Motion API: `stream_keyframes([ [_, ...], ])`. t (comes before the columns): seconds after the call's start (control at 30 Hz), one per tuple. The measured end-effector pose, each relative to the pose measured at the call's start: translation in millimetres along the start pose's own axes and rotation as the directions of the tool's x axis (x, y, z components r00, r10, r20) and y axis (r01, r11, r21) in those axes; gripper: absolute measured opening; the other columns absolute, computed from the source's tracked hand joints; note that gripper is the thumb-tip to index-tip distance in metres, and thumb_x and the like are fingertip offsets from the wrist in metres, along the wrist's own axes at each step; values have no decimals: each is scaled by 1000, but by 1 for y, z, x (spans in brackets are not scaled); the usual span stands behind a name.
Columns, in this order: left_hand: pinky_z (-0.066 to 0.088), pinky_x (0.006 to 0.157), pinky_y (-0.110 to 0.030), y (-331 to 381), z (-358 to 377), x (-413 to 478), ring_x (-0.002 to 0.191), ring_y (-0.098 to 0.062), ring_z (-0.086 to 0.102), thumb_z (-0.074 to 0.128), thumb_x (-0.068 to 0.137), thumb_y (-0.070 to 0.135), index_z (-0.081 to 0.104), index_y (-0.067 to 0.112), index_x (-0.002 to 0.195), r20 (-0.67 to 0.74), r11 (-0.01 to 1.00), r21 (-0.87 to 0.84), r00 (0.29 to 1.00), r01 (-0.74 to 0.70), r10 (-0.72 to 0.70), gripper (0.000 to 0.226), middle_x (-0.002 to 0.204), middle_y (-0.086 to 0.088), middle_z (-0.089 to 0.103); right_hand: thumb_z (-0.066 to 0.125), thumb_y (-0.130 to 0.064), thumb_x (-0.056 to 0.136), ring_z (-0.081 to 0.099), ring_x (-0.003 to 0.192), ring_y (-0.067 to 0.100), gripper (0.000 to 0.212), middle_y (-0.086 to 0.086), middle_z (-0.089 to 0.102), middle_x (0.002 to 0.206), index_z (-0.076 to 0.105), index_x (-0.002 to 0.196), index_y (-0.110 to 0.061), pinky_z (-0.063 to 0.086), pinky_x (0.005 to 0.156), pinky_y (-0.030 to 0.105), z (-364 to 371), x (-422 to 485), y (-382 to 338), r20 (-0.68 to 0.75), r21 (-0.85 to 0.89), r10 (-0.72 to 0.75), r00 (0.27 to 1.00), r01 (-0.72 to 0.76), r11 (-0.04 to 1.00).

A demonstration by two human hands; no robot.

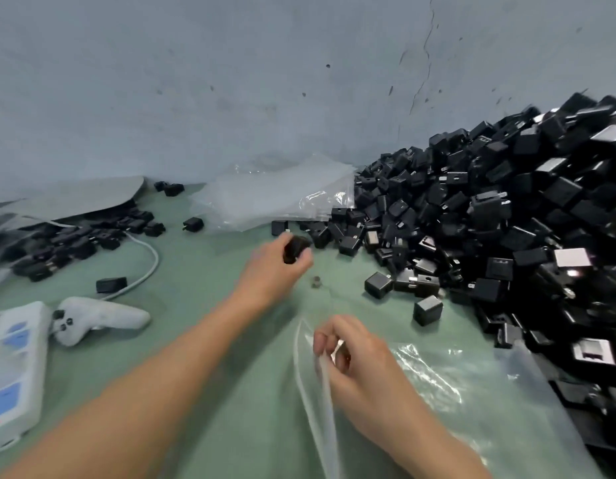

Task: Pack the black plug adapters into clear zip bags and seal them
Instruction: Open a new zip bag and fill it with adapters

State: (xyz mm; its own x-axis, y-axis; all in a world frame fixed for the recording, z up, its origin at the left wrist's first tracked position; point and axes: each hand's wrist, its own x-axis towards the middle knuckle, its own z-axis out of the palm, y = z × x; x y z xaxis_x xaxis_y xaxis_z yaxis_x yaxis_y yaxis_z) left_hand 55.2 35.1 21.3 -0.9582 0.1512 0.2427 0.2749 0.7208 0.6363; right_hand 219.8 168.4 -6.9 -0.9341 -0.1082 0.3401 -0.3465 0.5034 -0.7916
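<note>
Head view looks down on a green table; the left hand reaches forward with its fingers curled round one black plug adapter, held just beside the near edge of the large heap of adapters that fills the right side; the right hand, nearer the camera, pinches the edge of a clear zip bag lying flat on the table and against the foot of the heap; a stack of clear bags lies at the back against the wall; a smaller group of adapters sits far left, partly under a grey sheet; a white power strip and a white cable lie at the left.
</note>
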Motion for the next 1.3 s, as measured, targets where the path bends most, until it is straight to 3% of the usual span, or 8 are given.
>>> stream_keyframes([
  [0.03, 51, 62, -34, 0, -24, -11, 68, -24, 59, 59, 92, 44, 57, 23, 89, 2, 927, -341, 986, 155, -164, 21, 84, -6, 61, 57, -12, 91, 50, 69, 11, 20, -12, 51, 89, 52, 87, -31, 36, 64, 18, 3, -2, -4, 23, 13, -4, 1000, 4, 1000],
  [0.1, 53, 58, -33, 2, -71, -49, 64, -19, 61, 65, 88, 44, 62, 23, 88, 229, 420, -836, 920, 353, -318, 21, 84, -9, 65, 55, -17, 94, 54, 79, 9, 17, -15, 54, 95, 50, 91, -33, 41, 68, 19, 14, -4, -13, 82, -23, -34, 996, 36, 999],
  [0.2, 50, 62, -34, 1, -108, -112, 74, -19, 62, 75, 78, 43, 69, 22, 97, 412, -145, -908, 901, 394, -133, 28, 101, -13, 67, 49, -27, 99, 50, 95, 3, 11, -21, 49, 104, 49, 105, -36, 39, 84, 22, 35, -4, -23, 202, -230, -135, 970, 181, 956],
  [0.43, 54, 64, -38, -3, -78, -169, 72, -24, 65, 72, 80, 42, 71, 20, 98, 583, -307, -805, 775, 508, -245, 28, 101, -19, 66, 23, -47, 98, 45, 114, 13, 48, -12, 52, 124, 44, 138, -31, 36, 102, 31, 50, -6, -20, 309, -476, -95, 946, 240, 846],
  [0.57, 55, 71, -42, -19, -69, -175, 76, -27, 66, 76, 75, 39, 73, 20, 98, 606, -375, -782, 751, 498, -265, 31, 102, -21, 67, 36, -44, 99, 43, 103, 4, 18, -19, 47, 111, 47, 110, -35, 33, 92, 20, 46, -7, -15, 259, -411, -145, 955, 245, 878],
  [0.8, 57, 82, -44, -24, -58, -176, 89, -31, 69, 72, 76, 43, 75, 19, 99, 429, -130, -903, 850, 409, -307, 33, 104, -22, 69, 44, -45, 93, 58, 94, 2, 2, -22, 53, 103, 43, 92, -44, 51, 76, 24, 38, -7, -23, 114, -210, -98, 989, 120, 970],
  [0.97, 48, 84, -10, -17, -45, -191, 98, -3, 68, 66, 79, 44, 66, 43, 107, 87, 719, -683, 992, 127, -92, 28, 105, 13, 72, 49, -39, 92, 61, 102, 6, 3, -16, 60, 102, 51, 93, -41, 49, 80, 25, 36, -3, -30, -67, -82, -120, 991, 114, 990],
  [1.3, 55, 87, -30, -33, -55, -192, 106, -6, 67, 71, 89, 42, 54, 42, 123, 175, 917, -365, 955, -162, 239, 38, 118, 14, 65, 48, -40, 94, 55, 118, -2, 27, -27, 59, 119, 51, 119, -51, 45, 88, 13, 38, -2, -50, -15, -14, -151, 988, 151, 988],
])
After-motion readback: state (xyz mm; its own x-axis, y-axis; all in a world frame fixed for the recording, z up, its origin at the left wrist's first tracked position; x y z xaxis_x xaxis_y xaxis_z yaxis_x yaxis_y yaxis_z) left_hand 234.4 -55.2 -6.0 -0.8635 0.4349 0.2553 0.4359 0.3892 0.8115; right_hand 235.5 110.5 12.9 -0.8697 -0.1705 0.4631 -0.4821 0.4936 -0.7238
